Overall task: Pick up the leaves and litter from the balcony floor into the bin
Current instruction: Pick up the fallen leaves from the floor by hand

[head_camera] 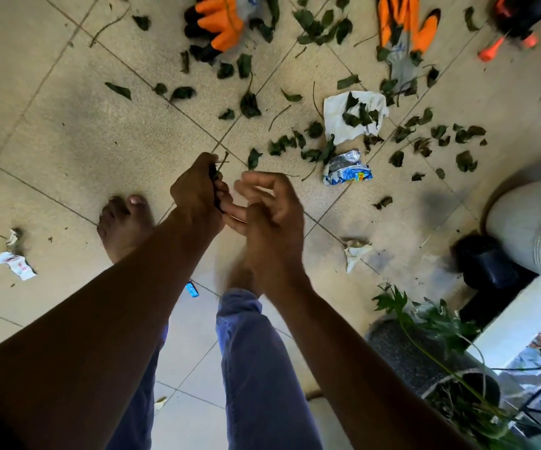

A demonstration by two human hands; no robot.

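My left hand is curled round a small bunch of dark leaves and twigs that stick out above its fingers. My right hand hovers just beside it with loosely curled fingers and holds nothing that I can see. Both hands are above the tiled balcony floor. Dark green leaves lie scattered ahead and to the right. A white tissue with leaves on it and a crumpled blue and silver wrapper lie to the right. No bin is clearly in view.
Orange and grey gloves lie at the far edge. Paper scraps lie at the left and right. A potted plant and a grey pot stand on the right. My bare foot is below the hands.
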